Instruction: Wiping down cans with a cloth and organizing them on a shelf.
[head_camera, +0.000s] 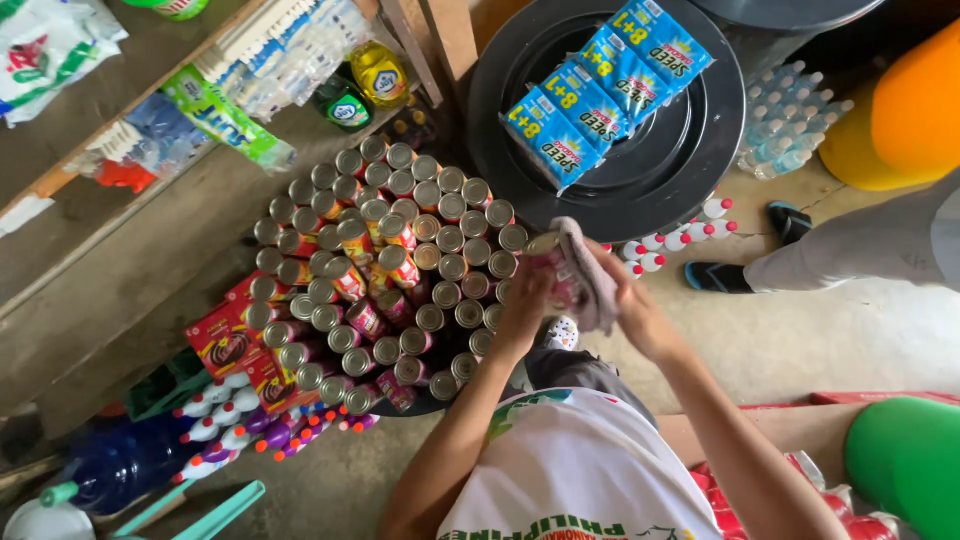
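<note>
My left hand has its grip wrapped round the side of a small tin can, fingers pressed against the printed wall so the metal top faces up toward me. My right hand pinches a pale grey cloth and lays it over the far side of the same can; the cloth drapes limp and folds over my fingers, hiding most of them. The can sits in the air between both hands, just above the near edge of the stacked cans that rise in a packed heap with lids up.

I judge the can to be stiff and fairly heavy for its bulk, smooth on its label and likely slick under dust, so the round wall is the place to hold, not the rims. The cloth is soft and light and will bunch wherever I press.

Beyond the heap, a black round lid carries a row of blue sachet packs. Small white-capped bottles lie on the concrete floor beside it. To the left runs a wooden shelf, and another person's sandalled foot stands near
</note>
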